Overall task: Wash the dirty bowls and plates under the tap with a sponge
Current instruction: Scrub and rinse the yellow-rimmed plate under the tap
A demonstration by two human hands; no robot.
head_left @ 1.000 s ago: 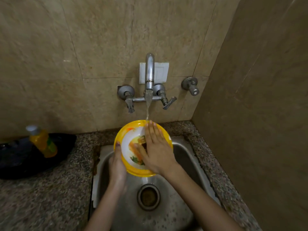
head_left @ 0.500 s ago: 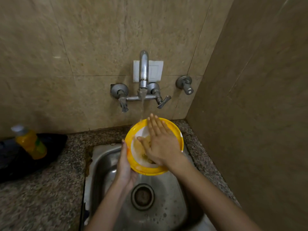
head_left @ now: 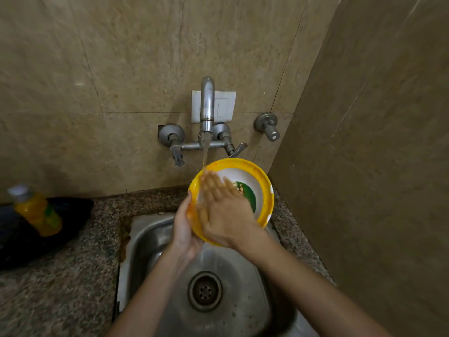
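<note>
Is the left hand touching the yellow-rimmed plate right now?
Touching. The head view shows the left hand gripping the yellow-rimmed plate at its left rim, thumb over the edge.

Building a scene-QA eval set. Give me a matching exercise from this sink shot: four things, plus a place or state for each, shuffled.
Things:
1. yellow-rimmed plate
2. tap
3. orange bottle
4. drain

Places or states:
a. at the bottom of the sink
b. gripped at its edge by the left hand
c. mounted on the wall, water running
d. far left, against a black object

Pairs: 1-b, 2-c, 3-d, 4-a
</note>
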